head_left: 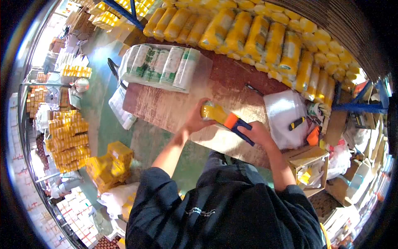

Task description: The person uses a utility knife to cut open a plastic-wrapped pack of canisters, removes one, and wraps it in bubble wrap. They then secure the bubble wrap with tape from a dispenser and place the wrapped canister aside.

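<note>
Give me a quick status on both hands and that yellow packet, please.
Left hand gripping yellow packet over wooden table. Right hand holding orange-and-blue tool against it. Bagged green rolls lie beyond, apart.

Head-worn camera looking steeply down, sitting close above the left hand (196, 120) and right hand (259, 133) at frame centre, facing the table (166, 108).

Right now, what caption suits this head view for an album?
Left hand steadies a yellow pack while right hand holds an orange-blue tool against it.
</note>
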